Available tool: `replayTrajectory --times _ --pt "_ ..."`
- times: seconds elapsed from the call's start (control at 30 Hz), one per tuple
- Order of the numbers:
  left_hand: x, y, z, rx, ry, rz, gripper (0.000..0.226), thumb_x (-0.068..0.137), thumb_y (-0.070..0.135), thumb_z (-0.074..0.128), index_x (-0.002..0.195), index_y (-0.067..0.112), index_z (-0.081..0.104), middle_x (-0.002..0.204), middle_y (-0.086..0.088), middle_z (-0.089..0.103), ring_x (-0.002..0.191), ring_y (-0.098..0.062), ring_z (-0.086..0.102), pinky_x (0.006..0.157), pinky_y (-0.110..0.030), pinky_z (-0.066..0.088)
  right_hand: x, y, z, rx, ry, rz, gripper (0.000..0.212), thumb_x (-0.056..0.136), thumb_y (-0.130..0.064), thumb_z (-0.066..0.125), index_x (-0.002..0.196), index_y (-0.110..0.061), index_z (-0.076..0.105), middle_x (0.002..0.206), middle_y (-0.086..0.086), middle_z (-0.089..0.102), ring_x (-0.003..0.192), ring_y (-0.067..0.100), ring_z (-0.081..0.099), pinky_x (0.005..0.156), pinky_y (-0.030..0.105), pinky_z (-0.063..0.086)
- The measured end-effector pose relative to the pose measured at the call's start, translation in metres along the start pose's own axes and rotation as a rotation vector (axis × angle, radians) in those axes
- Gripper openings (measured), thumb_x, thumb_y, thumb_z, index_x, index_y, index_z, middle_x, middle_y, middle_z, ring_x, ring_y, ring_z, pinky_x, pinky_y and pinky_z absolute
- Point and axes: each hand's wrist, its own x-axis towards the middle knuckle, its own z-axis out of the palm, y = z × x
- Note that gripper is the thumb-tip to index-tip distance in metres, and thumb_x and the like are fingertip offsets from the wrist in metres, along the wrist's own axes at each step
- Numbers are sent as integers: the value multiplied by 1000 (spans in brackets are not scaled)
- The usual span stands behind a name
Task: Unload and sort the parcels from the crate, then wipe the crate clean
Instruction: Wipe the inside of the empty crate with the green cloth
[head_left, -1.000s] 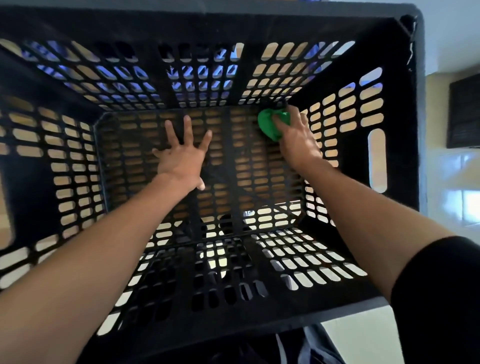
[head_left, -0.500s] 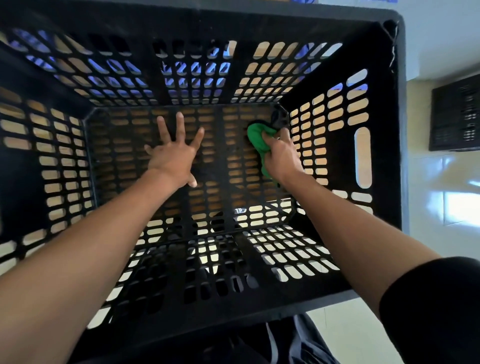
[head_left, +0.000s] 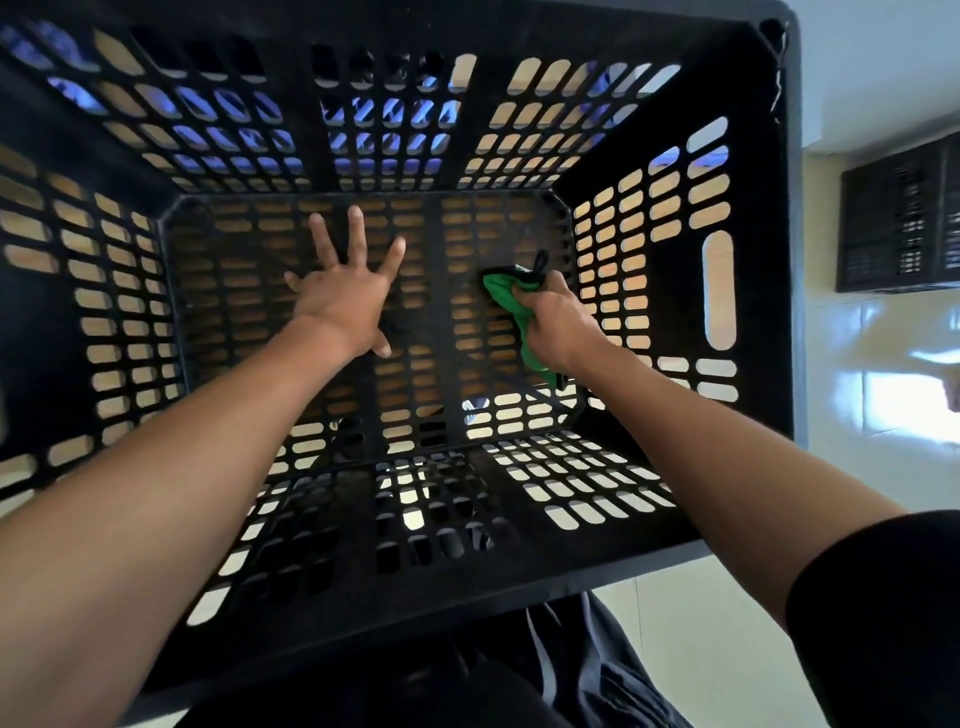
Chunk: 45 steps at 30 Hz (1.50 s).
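Right hand (head_left: 558, 325) is bunched tight round the green cloth (head_left: 511, 301), fingers curled over it, pressing it onto the crate floor near the right-hand wall; left hand (head_left: 345, 296) is splayed wide, palm flat on the floor's middle, bracing; both arms reach deep into the black slotted crate (head_left: 748, 156), which shows no parcels inside; so unloading looks done and the wipe is the step in hand; next stroke, I'd say, calls for steady downward pressure and a sweep toward the unwiped left side, with the bracing hand lifted out of the way first.
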Motion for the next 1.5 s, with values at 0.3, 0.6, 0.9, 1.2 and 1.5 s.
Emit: replayTrajectory --times 0.3,0.6,0.9,1.2,1.5 --pt "-1 -1 -2 -24 -25 6 132 76 39 88 160 36 -14 157 -15 -45 144 -56 -30 108 -79 25 -16 -5 -10 -60 -266 -43 55 94 1 48 145 -20 56 140 15 54 121 32 58 102 31 48" --pt "2 2 -2 -17 -59 -13 135 75 42 88 159 37 -17 156 -13 -47 144 -54 -32 109 -78 26 12 -12 -44 285 420 37 53 98 -3 53 150 -6 46 141 17 49 129 29 49 109 25 37" --pt "5 3 0 14 -71 -37 136 76 45 86 158 38 -22 154 -12 -50 144 -53 -34 110 -77 28 64 -9 -25 -156 252 101 65 83 11 66 142 -14 53 155 13 23 140 41 30 109 53 44" --pt "4 3 -1 6 -45 -26 135 75 44 87 159 38 -19 156 -12 -47 144 -54 -32 110 -77 29 52 -13 -19 -292 225 195 63 86 11 66 144 -2 47 160 19 18 149 41 22 107 52 48" --pt "1 1 -5 30 -7 8 134 74 47 88 161 36 -13 161 -17 -39 145 -59 -25 105 -79 32 31 17 -12 -255 99 148 40 89 -7 67 129 -7 62 134 14 47 121 40 54 94 45 53"
